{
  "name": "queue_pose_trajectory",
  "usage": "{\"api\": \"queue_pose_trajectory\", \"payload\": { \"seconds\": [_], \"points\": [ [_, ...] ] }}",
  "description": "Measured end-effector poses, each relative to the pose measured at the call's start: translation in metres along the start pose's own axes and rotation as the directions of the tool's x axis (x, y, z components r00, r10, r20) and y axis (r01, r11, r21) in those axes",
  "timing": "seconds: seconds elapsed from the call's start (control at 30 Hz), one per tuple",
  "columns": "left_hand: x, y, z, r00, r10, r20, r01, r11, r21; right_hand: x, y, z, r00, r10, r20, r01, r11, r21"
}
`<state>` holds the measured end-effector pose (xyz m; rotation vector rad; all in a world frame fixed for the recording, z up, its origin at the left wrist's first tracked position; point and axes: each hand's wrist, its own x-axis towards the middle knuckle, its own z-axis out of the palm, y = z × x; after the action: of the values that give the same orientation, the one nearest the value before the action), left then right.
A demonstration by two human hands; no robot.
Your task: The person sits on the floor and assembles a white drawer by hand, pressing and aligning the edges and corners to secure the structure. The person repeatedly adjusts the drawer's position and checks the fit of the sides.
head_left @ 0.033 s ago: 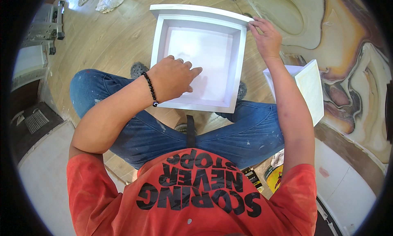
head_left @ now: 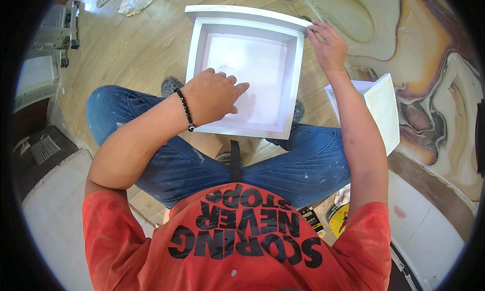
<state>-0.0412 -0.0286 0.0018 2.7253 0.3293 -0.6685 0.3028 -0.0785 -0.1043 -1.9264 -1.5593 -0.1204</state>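
in the head view, a white drawer (head_left: pixel 268 63) sits at twelve o'clock; its support is hidden. the right hand (head_left: pixel 327 44) bends its fingers around the end of the front panel (head_left: pixel 247 12), at the drawer's two o'clock, seemingly pinching it. the left hand (head_left: pixel 214 96) hovers palm down, fingers half spread, toward its eight o'clock; i cannot tell what, if anything, it holds. the drawer looks assembled and white throughout; what remains is unclear. near three o'clock, a second white box (head_left: pixel 384 114) stands untouched.
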Motion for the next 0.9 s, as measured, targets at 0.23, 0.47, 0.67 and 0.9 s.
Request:
{"api": "queue_pose_trajectory", "payload": {
  "seconds": [0.23, 0.47, 0.67, 0.9],
  "points": [
    [0.003, -0.003, -0.002, 1.000, -0.013, 0.005, 0.013, 1.000, 0.012, 0.010, -0.011, 0.002, 0.997, -0.077, 0.032, 0.082, 0.967, -0.241],
    [0.003, -0.002, -0.003, 1.000, -0.021, -0.001, 0.021, 1.000, 0.016, 0.013, -0.012, 0.006, 0.990, -0.117, 0.083, 0.136, 0.951, -0.276],
    [0.005, -0.004, -0.001, 1.000, -0.014, -0.013, 0.015, 1.000, 0.015, 0.016, -0.004, 0.004, 0.985, -0.115, 0.127, 0.139, 0.970, -0.199],
    [0.004, -0.005, 0.002, 0.999, -0.005, -0.034, 0.006, 1.000, 0.022, 0.016, -0.001, 0.001, 0.980, -0.132, 0.149, 0.156, 0.974, -0.164]
  ]
}}
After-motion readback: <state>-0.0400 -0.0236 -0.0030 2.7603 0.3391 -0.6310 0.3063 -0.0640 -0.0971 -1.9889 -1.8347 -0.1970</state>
